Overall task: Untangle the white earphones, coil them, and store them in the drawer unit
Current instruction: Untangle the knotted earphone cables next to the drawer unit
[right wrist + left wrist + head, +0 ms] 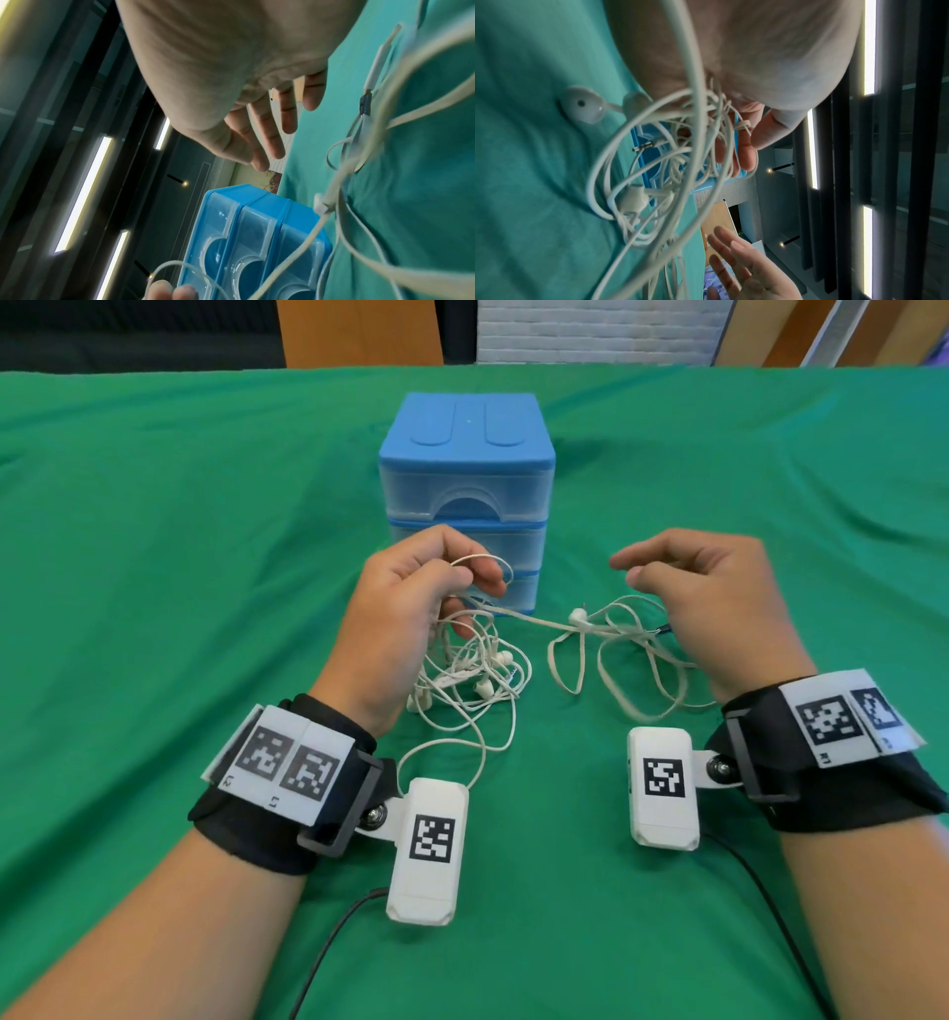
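A tangle of white earphones (472, 675) hangs from my left hand (472, 580), which grips several cord loops just in front of the drawer unit. Earbuds (584, 105) and a jack plug dangle in the bundle above the cloth. One cord stretches right, past a small white slider (580, 618), to flatter loops (616, 660) lying on the cloth under my right hand (629, 571). That hand hovers with relaxed fingers (270, 132) and holds nothing. The blue drawer unit (467, 469) stands behind both hands, its three clear drawers shut.
Green cloth (154, 557) covers the whole table. Black cables (328, 952) from the wrist cameras trail toward the front edge. Wooden panels (359, 331) and a white brick wall (590, 331) rise beyond the far edge.
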The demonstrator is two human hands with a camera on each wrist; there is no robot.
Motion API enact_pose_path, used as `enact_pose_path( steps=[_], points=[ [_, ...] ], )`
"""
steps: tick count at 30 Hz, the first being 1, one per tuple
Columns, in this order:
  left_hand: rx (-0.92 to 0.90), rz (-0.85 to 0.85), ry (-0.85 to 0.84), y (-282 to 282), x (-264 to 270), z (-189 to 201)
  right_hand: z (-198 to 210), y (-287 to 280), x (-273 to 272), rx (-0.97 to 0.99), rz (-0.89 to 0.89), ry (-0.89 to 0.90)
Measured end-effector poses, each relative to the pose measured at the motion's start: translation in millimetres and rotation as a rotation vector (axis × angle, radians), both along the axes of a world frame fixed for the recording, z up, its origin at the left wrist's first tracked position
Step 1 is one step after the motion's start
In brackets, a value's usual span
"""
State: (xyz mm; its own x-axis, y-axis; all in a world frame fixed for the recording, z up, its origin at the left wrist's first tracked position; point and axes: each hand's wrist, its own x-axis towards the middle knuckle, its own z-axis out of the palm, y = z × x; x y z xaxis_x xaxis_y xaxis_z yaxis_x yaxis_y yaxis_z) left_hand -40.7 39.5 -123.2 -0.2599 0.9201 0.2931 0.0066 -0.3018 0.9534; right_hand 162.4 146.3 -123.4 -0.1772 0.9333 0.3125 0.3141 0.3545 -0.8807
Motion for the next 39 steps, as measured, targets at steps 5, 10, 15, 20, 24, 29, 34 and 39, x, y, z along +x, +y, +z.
enact_pose_path(
  steps=[5, 10, 15, 20, 24, 29, 34, 39],
  points=[
    [0.018, -0.054, 0.058, 0.4, 0.7, -1.5, 4.2, -4.6, -0.2, 0.118, 0.087, 0.007],
    [0.023, -0.163, 0.080, -1.1, 2.2, -0.5, 4.6, -14.1, -10.9, 0.113, 0.360, -0.031],
    [0.056, -0.238, 0.027, -2.8, 1.8, 0.4, -6.4, -14.8, -23.5, -0.032, 0.581, -0.213],
    [0.044, -0.176, 0.001, 0.1, -2.9, -0.8, -4.9, -12.5, -21.2, -0.018, 0.530, -0.165],
    [0.034, -0.141, 0.002, 1.3, -5.1, -3.0, -2.5, -17.1, -19.1, -0.061, 0.591, -0.134],
    [0.013, -0.143, -0.027, 1.4, -5.0, -3.1, -0.6, -17.3, -17.0, -0.017, 0.606, -0.151],
    [-0.092, -0.118, -0.016, 5.0, -5.4, -8.8, 3.5, -10.0, -7.7, 0.019, 0.449, 0.125],
    [-0.134, -0.100, 0.056, 6.7, -3.7, -10.6, 6.3, -4.6, -0.9, -0.051, 0.264, 0.331]
  ],
)
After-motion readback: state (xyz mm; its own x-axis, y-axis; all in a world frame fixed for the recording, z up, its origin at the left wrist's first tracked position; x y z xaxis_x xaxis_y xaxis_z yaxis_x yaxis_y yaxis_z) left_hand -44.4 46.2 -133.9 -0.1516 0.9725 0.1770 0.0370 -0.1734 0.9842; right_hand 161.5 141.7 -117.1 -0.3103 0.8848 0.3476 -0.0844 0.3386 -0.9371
